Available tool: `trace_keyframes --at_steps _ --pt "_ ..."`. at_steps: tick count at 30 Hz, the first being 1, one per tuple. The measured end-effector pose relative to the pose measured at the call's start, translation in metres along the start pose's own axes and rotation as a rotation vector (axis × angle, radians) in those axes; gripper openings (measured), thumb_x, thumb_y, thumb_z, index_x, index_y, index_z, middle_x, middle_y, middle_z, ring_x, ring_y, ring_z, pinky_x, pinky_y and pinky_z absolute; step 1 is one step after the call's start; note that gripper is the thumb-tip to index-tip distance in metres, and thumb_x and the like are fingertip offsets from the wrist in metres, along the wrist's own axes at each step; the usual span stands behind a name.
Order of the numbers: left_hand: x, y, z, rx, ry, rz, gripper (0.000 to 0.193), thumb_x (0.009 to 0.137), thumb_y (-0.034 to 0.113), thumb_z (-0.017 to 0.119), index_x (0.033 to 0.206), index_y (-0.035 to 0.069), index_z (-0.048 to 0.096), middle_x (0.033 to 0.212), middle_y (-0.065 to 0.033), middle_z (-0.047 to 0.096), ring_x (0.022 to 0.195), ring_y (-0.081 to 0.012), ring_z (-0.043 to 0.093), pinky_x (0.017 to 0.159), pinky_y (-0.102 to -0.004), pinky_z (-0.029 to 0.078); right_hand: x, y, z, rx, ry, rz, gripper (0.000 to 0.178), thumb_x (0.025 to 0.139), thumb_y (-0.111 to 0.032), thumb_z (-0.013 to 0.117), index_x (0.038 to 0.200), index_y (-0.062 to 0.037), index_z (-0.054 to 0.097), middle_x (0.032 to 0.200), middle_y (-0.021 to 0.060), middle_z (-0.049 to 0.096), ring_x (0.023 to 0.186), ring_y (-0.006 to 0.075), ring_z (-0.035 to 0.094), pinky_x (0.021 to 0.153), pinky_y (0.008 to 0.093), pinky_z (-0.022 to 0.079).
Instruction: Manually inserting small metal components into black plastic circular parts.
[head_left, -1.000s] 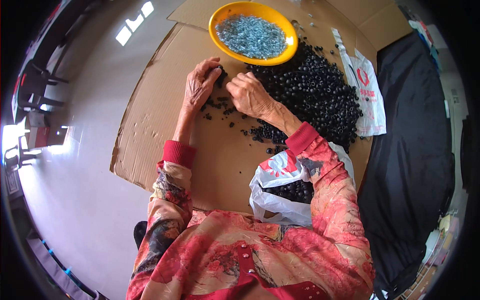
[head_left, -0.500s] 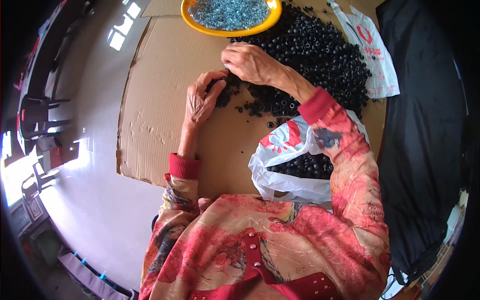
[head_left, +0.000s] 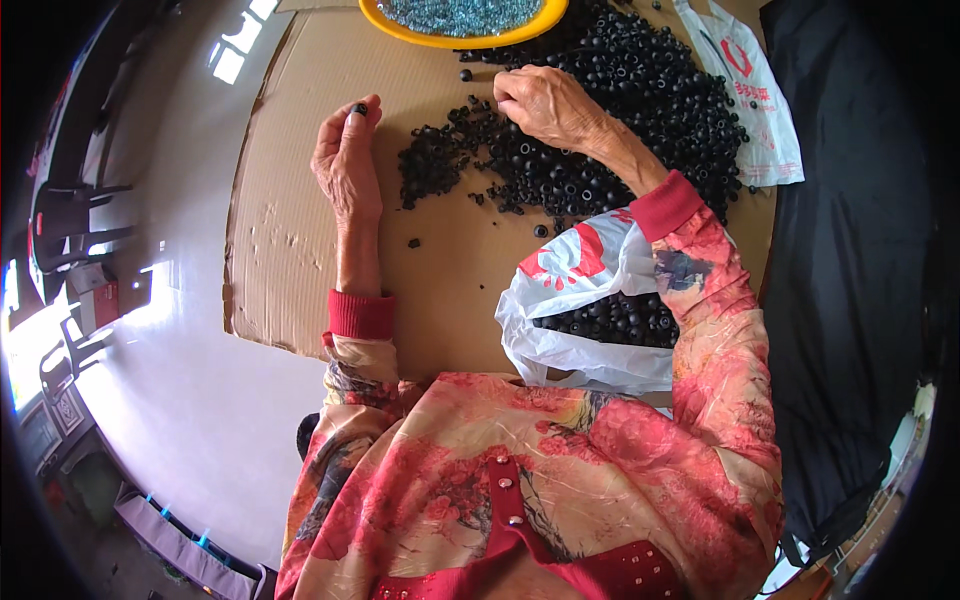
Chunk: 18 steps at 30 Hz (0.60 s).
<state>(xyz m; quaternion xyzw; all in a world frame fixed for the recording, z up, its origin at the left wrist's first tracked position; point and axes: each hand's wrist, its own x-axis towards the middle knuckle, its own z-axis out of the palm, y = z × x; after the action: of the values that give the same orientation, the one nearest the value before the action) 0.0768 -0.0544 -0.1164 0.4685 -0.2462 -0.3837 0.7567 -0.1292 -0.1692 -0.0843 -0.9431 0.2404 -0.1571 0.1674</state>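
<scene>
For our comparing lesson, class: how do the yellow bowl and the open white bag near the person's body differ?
Colour: the bowl is yellow; the bag is white with red markings.
Shape: the bowl's visible rim curves smoothly; the bag is crumpled and gaping.
Contents: the bowl holds pale bluish pieces; the bag holds black beads.
Shared: both contain many small pieces.

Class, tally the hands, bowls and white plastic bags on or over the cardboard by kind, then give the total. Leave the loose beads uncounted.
Hands: 2 (left hand, right hand)
Bowls: 1 (yellow bowl)
White plastic bags: 2 (open bag, flat bag)
Total: 5
</scene>
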Motion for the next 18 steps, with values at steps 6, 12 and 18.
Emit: trace_keyframes --at_steps 6,12,18 --pt "0.0 -0.005 -0.001 0.074 -0.013 0.001 0.017 0.088 0.008 0.051 0.098 -0.005 0.055 0.101 -0.0171 0.06 0.098 -0.0236 0.058 0.092 -0.0353 0.044 0.019 0.001 0.018 -0.239 0.134 0.053 0.01 0.075 -0.007 0.055 0.069 -0.0017 0.049 0.066 0.0117 0.056 0.066 0.0294 0.059 0.06 0.038 0.049" --pt "-0.002 -0.005 0.0 0.034 -0.071 0.001 0.019 0.086 0.012 0.056 0.099 -0.002 0.058 0.1 -0.0098 0.063 0.094 -0.0116 0.055 0.088 -0.024 0.04 0.028 -0.011 0.025 -0.217 0.187 -0.028 0.008 0.073 -0.004 0.051 0.066 -0.0031 0.048 0.063 0.0124 0.055 0.061 0.0304 0.059 0.053 0.0393 0.049" --pt "-0.006 -0.001 0.001 0.135 -0.072 -0.024 0.02 0.087 0.015 0.057 0.099 0.0 0.059 0.098 -0.0042 0.062 0.089 -0.0077 0.051 0.084 -0.0218 0.038 0.023 -0.007 0.016 -0.138 0.112 -0.049 0.01 0.07 -0.001 0.051 0.062 -0.0045 0.046 0.061 0.0119 0.054 0.057 0.0294 0.059 0.052 0.0379 0.049"
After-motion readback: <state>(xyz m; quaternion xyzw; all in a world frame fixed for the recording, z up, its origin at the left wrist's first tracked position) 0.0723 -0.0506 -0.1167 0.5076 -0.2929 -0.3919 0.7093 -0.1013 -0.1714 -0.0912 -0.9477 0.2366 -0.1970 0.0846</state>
